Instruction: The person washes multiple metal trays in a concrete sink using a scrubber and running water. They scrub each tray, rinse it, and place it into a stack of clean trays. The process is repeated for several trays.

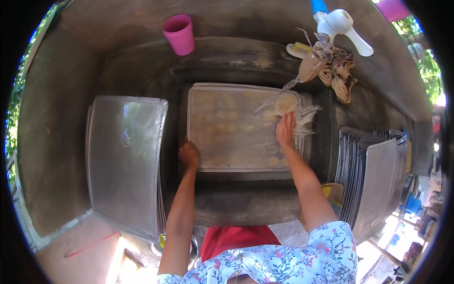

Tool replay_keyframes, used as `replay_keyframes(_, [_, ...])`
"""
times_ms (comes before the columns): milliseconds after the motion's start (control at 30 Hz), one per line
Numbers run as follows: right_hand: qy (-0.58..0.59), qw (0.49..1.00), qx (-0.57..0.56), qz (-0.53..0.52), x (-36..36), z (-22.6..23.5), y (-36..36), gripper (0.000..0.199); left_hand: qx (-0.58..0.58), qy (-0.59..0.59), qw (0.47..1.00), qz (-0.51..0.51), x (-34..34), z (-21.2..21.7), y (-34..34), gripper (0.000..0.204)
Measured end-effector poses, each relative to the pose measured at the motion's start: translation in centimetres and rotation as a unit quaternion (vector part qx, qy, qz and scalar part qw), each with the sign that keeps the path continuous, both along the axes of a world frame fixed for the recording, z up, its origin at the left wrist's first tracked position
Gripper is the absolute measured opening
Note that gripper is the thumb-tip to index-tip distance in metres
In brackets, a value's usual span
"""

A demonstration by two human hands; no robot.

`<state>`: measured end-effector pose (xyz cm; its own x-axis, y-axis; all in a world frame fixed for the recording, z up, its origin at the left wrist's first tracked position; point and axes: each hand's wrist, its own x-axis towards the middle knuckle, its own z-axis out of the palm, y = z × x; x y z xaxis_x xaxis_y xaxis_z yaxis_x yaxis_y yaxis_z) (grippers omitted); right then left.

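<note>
A flat metal baking tray (236,128) with rows of pale round marks lies in the middle of the dark sink, on top of at least one other tray. My left hand (189,154), slightly blurred, is closed at its left edge. Near the right edge my right hand (285,128) presses on the surface with fingers bent and together; what lies under them is hidden. Water runs from a knotted cloth bundle (338,66) below the white tap (338,22), and white streaks of splash (307,119) fan out beside my right hand.
Stacked trays (127,161) lean over the sink's left side. More trays (378,170) stand on edge at the right. A pink cup (179,35) sits on the back ledge, and a yellow and white brush-like thing (298,50) lies near the tap. The sink's front wall (246,203) is before me.
</note>
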<state>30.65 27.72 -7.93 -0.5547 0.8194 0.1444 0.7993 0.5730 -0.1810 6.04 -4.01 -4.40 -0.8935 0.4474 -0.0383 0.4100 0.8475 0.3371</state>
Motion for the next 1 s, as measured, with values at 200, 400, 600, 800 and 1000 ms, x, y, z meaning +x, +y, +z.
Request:
replay_keyframes(200, [0.297,0.949,-0.059,0.092,-12.2,-2.9,-4.5,0.046,-0.031,-0.105,0.993,0.052,1.1,2.0,1.6,0.029])
replay_keyframes(400, [-0.068,0.994,-0.031,0.074,-2.7,2.0,-1.9,0.043,0.12,-0.007,0.992,0.044,1.4,-0.7,1.0,0.031])
replay_keyframes(600, [0.038,0.998,0.052,0.003,-9.4,-0.9,4.6,0.042,0.11,0.01,0.993,0.037,1.9,-2.3,0.5,0.033])
replay_keyframes(800, [0.108,0.955,0.024,0.276,-9.3,1.2,-7.6,0.042,0.136,0.017,0.99,0.038,1.6,-2.2,0.1,0.03])
replay_keyframes(1000, [0.298,0.95,-0.09,0.013,-10.5,-0.4,-0.2,0.042,0.157,-0.023,0.986,0.044,1.3,-2.8,-0.2,0.03])
